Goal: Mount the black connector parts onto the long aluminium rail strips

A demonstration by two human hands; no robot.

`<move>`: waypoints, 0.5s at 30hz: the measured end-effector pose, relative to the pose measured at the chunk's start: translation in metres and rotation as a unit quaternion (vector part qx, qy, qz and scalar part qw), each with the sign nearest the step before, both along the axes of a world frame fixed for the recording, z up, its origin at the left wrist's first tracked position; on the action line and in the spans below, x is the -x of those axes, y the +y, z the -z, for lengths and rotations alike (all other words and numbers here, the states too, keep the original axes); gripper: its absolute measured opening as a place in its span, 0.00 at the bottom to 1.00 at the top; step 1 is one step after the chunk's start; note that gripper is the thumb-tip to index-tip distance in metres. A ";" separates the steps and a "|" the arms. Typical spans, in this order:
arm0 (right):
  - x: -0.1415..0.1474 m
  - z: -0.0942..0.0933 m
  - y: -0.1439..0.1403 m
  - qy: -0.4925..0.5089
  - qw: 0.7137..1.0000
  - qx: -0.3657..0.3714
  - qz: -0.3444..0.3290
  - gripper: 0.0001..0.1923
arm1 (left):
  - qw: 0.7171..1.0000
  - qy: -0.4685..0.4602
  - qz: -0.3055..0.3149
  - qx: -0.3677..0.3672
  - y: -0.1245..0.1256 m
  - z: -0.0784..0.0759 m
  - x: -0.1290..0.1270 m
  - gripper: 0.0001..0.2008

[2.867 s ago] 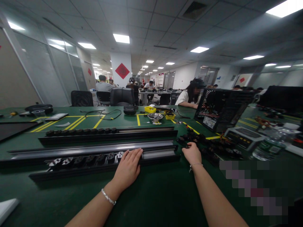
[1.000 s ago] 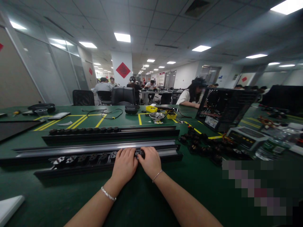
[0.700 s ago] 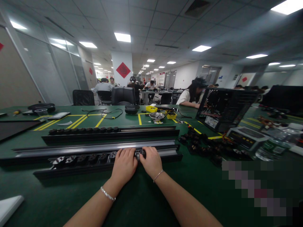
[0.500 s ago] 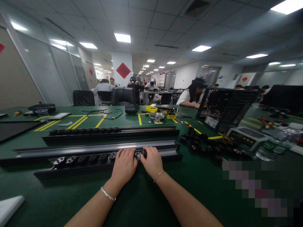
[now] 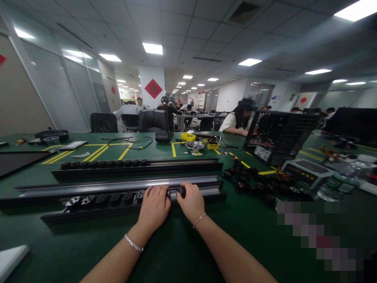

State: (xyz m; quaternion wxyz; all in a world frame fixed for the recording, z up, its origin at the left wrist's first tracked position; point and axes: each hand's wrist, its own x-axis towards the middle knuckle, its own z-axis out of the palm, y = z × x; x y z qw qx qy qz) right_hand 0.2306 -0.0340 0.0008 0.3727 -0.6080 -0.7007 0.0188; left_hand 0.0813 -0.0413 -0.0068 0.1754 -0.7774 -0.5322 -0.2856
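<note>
Both hands are working side by side at the near rail (image 5: 132, 202), a long black track lying left to right across the green table (image 5: 182, 243), its long axis running crosswise to the forearms. The left hand (image 5: 153, 207) is resting palm down on the rail, fingers curled over its top, just right of the row of socket modules (image 5: 103, 198) already sitting in the channel. The right hand (image 5: 192, 202) is lying right beside it, almost touching, fingertips pinching a small black module (image 5: 180, 191) at the rail's channel; the grip looks closed on it, though the fingers are hiding most of the part. The module is sitting between the two hands, nearer the right one, and the seated row is lying to its left along the rail. A second rail (image 5: 138, 167) is lying parallel behind, also carrying modules at its left end. A loose pile of black modules (image 5: 256, 186) is lying to the right, well clear of the right hand. Other people are sitting at desks far behind.
</note>
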 end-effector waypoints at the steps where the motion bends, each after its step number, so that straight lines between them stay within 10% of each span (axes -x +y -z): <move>1: 0.000 0.000 0.000 -0.001 1.000 0.000 0.002 0.10 | 1.000 -0.001 0.000 -0.003 0.000 0.000 0.000 0.16; 15: -0.005 0.001 0.001 0.000 1.000 -0.004 0.010 0.08 | 1.000 0.000 0.000 0.000 -0.001 -0.001 0.000 0.16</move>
